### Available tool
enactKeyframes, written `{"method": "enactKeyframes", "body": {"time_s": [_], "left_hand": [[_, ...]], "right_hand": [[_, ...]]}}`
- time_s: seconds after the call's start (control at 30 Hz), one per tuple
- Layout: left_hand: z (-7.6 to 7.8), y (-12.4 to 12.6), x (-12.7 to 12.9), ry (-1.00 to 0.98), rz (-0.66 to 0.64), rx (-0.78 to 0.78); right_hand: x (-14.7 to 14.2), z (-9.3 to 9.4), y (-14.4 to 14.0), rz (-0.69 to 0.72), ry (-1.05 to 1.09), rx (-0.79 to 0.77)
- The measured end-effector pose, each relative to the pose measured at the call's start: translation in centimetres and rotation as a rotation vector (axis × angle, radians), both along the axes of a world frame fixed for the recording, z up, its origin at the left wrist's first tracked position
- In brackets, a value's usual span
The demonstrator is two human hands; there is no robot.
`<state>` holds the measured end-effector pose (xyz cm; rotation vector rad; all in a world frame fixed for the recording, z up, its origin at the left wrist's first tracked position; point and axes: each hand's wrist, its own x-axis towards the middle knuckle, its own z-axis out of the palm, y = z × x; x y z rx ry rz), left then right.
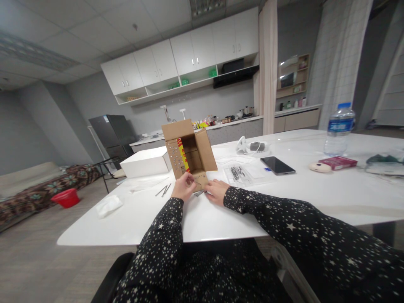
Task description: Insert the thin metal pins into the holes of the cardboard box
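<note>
Evidently both hands are at work at the open end of a cardboard box, which sits on the white desk with its mouth facing the wearer and its flaps spread. The left hand is drawn in narrow, thumb and fingers bunched above the lower flap, just beside the flap dotted with small pale spots; a thin sliver shows near its fingertips, but I cannot tell whether it is pinched there. The right hand lies low, fingers slightly bent at the right edge of the lower flap, and whether they grip anything I cannot tell. A small grey piece pokes out at the flap's near edge, between the 2 hands. Yellow and red tape runs along the box. Left of the left hand lie 2 thin dark rods, with a crumpled white tissue farther left and a white box behind. Right of the cardboard box are a clear plastic bag with dark markings or contents, a phone, a dark red packet and a blue-capped bottle.
</note>
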<state>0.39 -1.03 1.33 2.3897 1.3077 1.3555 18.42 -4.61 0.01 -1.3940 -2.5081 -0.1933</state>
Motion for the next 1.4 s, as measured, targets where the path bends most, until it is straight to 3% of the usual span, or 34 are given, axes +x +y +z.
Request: {"method": "enactKeyframes", "body": {"time_s": [0.43,0.9,1.4], "left_hand": [[-0.6,0.6,-0.1,0.159,-0.023,-0.062],[-0.9,0.8,-0.2,0.198,-0.095,-0.066],[-1.0,0.9,-0.4,0.228,-0.087,-0.084]], "right_hand": [[0.1,-0.3,0.1,0.014,0.002,0.039],[0.1,-0.2,0.1,0.016,0.006,0.012],[0.1,-0.1,0.0,0.012,0.009,0.008]]}}
